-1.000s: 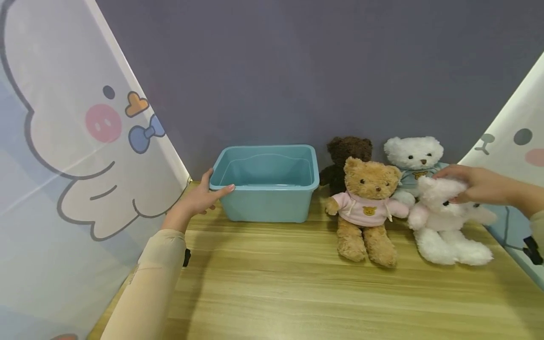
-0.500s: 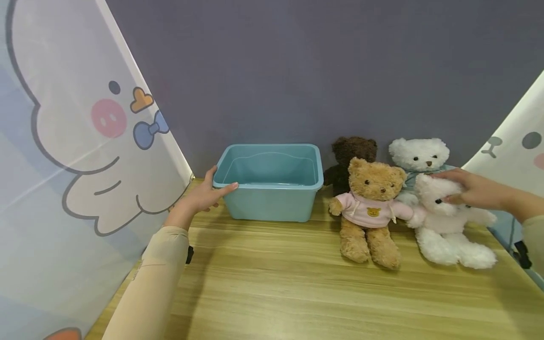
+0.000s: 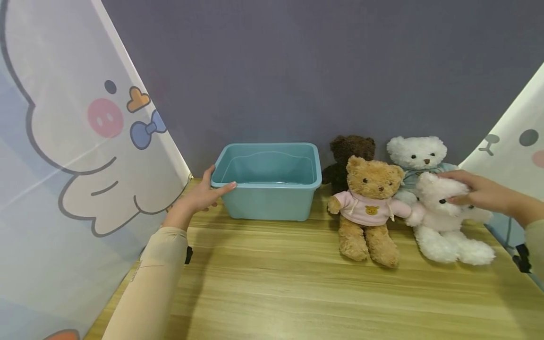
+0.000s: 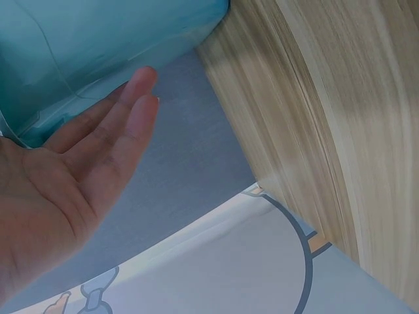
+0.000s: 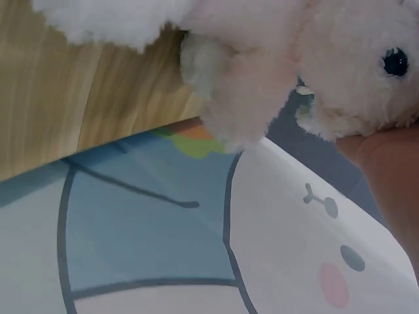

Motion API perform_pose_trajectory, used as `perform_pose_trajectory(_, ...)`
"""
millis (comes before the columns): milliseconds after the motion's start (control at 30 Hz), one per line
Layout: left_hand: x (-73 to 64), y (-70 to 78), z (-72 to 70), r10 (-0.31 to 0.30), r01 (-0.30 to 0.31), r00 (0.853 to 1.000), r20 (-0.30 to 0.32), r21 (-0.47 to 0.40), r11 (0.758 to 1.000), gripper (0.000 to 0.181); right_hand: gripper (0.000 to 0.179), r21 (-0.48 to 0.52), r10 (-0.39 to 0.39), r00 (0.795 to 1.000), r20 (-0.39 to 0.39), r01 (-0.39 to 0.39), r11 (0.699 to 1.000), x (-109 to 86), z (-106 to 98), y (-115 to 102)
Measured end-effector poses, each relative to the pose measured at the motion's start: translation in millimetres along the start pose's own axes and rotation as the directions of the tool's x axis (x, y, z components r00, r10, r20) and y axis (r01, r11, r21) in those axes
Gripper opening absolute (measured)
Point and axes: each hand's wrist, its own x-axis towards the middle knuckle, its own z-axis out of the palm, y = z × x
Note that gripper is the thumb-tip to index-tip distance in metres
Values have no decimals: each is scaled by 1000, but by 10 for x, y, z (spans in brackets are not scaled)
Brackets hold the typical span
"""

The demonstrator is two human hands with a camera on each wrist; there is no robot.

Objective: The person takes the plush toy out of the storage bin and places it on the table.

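Note:
My left hand [image 3: 199, 192] is at the front left corner of a light blue plastic bin [image 3: 269, 205]. Its thumb lies along the front rim, and the straight fingers [image 4: 124, 140] run down the bin's left side. At the right, my right hand [image 3: 486, 191] grips the head of a fluffy white teddy bear [image 3: 444, 219], thumb by the face and fingertips hidden behind. This bear sits on the table, legs forward. Beside it sits a tan teddy bear [image 3: 369, 205] in a pink hoodie. In the right wrist view, the gripped bear's black eye shows close by my hand.
Behind the tan bear sit a dark brown bear [image 3: 352, 148] and a white bear in a blue top [image 3: 418, 151]. All stand on a wood-grain table [image 3: 297, 283]. A grey panel [image 3: 272, 71] closes the back; printed cartoon panels [image 3: 97, 156] flank both sides.
The head view has shifted slightly. The gripped white bear's head has moved a little left, towards the tan bear. My left hand and the bin have stayed in place.

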Motion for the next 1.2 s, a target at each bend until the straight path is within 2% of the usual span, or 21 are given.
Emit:
perform_pose_trajectory(533,-5,-4,-3,5,-6,1000,-15,-13,1000,122,73,82,-71,997,20,69,994,146,155,4)
perform_pose_trajectory(867,52,26,19,7,-7,1000,-12,19,1000,123,69,66,-38,999,9,38,997,166,3,18)
perform_pose_trajectory(1100,61,43,13,5,-4,1000,-9,50,999,124,60,62,-63,998,-32,65,996,191,-117,-57)
perform_pose_trajectory(1200,24,19,-11,-4,5,1000,-16,86,996,124,58,3,-95,994,-52,95,995,204,-149,-136)
